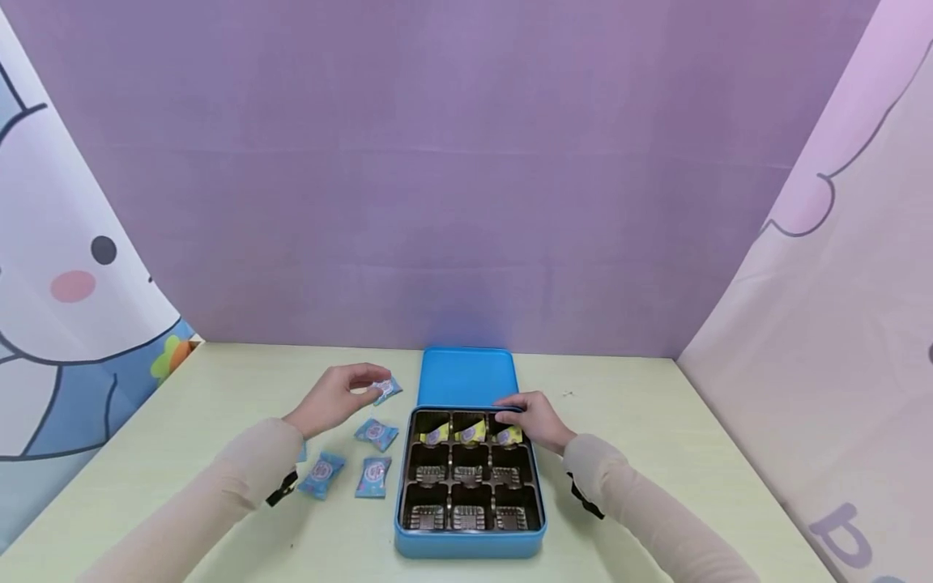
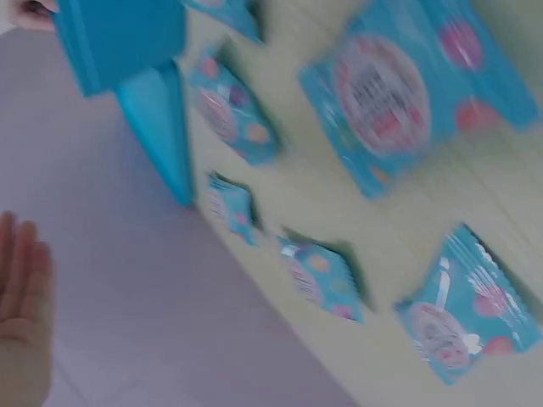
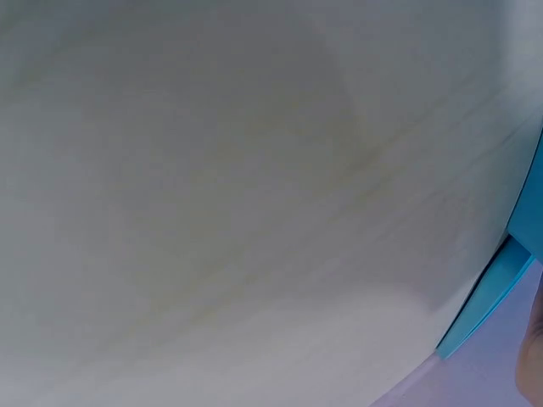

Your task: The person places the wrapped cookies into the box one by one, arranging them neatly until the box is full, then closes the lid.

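My left hand point(image 1: 338, 398) reaches over a blue-wrapped candy point(image 1: 388, 390) at the far left of the box. Its fingers look extended in the left wrist view, apart from the candies below. More blue candies point(image 1: 377, 434) lie on the table between the left forearm and the box. At the far right corner of the blue box point(image 1: 470, 546), my right hand point(image 1: 538, 419) holds the rim, fingertips partly over the compartment. Inside the box is a dark divided tray point(image 1: 469, 490). Yellow-wrapped candies point(image 1: 470, 431) sit in its back row; the middle and front rows hold none.
The box's blue lid point(image 1: 468, 376) stands open behind it, towards the purple backdrop point(image 1: 466, 178). A pale table point(image 1: 641, 494) carries everything. Printed cloth panels point(image 1: 838, 324) flank it on both sides. Part of one blue candy point(image 1: 302, 452) is hidden by the left sleeve.
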Available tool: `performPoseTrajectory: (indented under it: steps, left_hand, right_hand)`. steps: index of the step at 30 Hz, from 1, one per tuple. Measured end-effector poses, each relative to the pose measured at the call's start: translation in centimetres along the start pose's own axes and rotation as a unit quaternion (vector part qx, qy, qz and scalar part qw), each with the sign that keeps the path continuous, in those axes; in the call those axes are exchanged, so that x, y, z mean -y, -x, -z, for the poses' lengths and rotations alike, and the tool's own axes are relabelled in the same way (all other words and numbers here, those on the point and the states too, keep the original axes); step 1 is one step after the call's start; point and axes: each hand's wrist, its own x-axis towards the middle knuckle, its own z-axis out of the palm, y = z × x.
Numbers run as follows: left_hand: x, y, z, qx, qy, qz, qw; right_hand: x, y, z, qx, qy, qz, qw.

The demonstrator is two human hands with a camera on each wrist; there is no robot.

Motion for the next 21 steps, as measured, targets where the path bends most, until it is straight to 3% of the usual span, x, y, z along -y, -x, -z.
performPoseTrajectory:
  steps: [5,11,18,21]
  left_hand:
    - [1.6,-1.6,-0.9,-0.028,-0.035,-0.001,0.9990]
    - [3.4,-3.3,-2.3,-0.016,-0.077,0.013,0.9968]
    - [4.7,-4.7,-3.3,0.026,-0.102,0.085,0.9908]
    - [5.2,-5.1,-3.8,0.028,-0.125,0.091,0.9876]
  right_hand:
    - [-0.2,0.2,0.2,-0.005,0.001,-0.004,1.0000]
    - [-0.4,0.5,0.4,-0.011,0.003,-0.018,0.9998]
    - [-0.5,0.8,0.3,-0.008,0.000,-0.014,0.9999]
    - [-0.6,0.7,0.4,-0.011,0.005,-0.013,0.9998]
